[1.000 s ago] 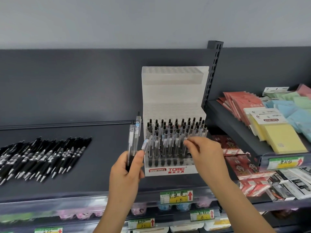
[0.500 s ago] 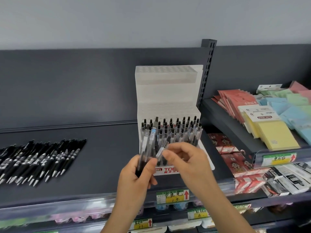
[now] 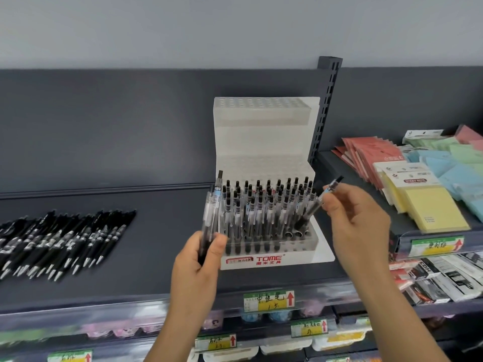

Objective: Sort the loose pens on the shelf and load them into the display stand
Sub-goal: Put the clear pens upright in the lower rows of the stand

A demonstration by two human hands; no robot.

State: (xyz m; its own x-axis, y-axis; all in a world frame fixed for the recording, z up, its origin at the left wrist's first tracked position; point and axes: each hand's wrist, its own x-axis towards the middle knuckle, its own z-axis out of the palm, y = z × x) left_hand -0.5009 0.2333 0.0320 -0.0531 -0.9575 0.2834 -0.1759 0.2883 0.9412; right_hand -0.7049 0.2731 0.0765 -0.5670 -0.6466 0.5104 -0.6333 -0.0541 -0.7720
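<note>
A white tiered display stand (image 3: 266, 142) marked TOME stands on the dark shelf (image 3: 156, 246), its lowest tier filled with several clear pens (image 3: 261, 207). My left hand (image 3: 198, 265) grips a small bunch of clear pens (image 3: 213, 207) upright, just left of the stand. My right hand (image 3: 358, 220) pinches one clear pen (image 3: 317, 205), tilted, with its tip over the open holes at the right end of the front tier. Loose black pens (image 3: 60, 239) lie in a row at the shelf's left.
A slotted upright post (image 3: 326, 105) rises behind the stand. Sticky note pads (image 3: 428, 205) and red packets (image 3: 363, 155) fill a raised shelf at the right. Price tags (image 3: 269, 301) line the shelf's front edge, with more stock on the shelves below.
My right hand took one pen from the bunch and carried it right, to the stand's right end. My left hand stayed beside the stand with the remaining pens.
</note>
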